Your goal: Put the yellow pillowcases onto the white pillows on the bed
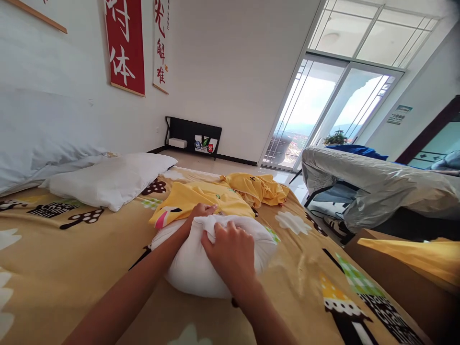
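A white pillow [196, 268] lies bunched up on the bed in front of me. My right hand [230, 251] presses on its top with the fingers curled into the fabric. My left hand [201, 211] grips the pillow's far edge, right where a yellow pillowcase [201, 199] lies spread behind it. More crumpled yellow cloth [260, 188] lies farther back on the bed.
The bed has a tan sheet [72, 268] with mushroom and house prints. A second white pillow [108, 179] lies at the left by the wall. A silver-covered piece of furniture [377, 191] stands to the right. Glass balcony doors [323, 115] are at the back.
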Motion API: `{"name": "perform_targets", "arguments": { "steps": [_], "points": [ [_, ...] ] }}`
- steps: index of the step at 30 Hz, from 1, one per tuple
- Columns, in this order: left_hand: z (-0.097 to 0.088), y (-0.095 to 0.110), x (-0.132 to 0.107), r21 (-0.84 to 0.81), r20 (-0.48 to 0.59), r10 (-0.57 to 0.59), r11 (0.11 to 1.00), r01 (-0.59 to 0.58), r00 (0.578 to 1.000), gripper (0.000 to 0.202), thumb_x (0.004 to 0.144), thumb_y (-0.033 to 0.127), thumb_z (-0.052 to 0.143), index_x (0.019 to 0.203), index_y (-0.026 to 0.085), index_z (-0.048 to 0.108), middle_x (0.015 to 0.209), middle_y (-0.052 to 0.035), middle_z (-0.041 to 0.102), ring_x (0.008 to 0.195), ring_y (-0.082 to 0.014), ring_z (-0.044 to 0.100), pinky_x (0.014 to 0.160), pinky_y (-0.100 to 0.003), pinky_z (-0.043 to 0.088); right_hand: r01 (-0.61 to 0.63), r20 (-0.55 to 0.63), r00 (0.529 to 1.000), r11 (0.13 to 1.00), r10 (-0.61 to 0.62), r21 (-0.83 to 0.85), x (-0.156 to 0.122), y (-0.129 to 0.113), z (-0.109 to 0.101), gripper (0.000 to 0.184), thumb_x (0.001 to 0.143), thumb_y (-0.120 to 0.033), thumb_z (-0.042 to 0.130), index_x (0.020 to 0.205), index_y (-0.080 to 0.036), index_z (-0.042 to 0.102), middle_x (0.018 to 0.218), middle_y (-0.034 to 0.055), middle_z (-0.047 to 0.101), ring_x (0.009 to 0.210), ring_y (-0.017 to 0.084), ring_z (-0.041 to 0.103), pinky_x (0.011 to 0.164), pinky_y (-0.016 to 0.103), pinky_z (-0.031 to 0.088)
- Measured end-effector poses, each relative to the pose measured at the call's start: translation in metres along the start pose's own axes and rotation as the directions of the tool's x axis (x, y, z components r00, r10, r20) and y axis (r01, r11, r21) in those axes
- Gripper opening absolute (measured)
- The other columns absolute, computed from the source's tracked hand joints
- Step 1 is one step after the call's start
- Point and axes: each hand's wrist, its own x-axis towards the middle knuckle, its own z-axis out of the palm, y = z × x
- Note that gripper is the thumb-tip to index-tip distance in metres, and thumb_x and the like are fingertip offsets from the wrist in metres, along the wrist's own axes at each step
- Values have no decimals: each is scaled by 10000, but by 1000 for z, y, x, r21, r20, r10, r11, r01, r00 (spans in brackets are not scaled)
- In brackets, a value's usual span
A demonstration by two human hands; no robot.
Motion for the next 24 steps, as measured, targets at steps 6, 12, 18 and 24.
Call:
{"name": "perform_targets", "arguments": {
  "steps": [6,12,18,24],
  "points": [
    [-5,8,1,9,89,17,1000,-18,996,425,806,535,421,585,173,450,524,33,386,523,-101,370,531,-241,309,53,-405,913,999,-52,-8,-14,39,21,356,869,-460,501,949,-183,710,787,91,618,741,217,554,660,319,393],
    [38,25,-27,280,81,99,953,-118,992,415,827,383,457,473,169,421,469,21,391,505,-107,346,529,-264,200,36,-561,826,997,-65,-62,-78,59,23,446,817,-504,593,1143,-204,641,1140,188,541,1035,366,517,850,518,397],
    [64,33,-27,483,138,106,861,-161,985,339,802,339,483,519,159,536,567,-40,575,570,-144,473,541,-264,254,158,-515,853,983,-86,98,-84,39,28,646,877,-271,526,1480,-252,293,1242,132,564,1129,326,520,915,486,396],
    [22,10,-2,-66,-64,17,998,-22,998,493,865,536,283,559,188,450,509,-11,499,507,-131,478,537,-244,376,215,-218,952,976,-214,-19,-40,18,23,473,897,-487,511,1331,-298,526,1001,95,635,807,248,581,650,362,448]
  ]
}}
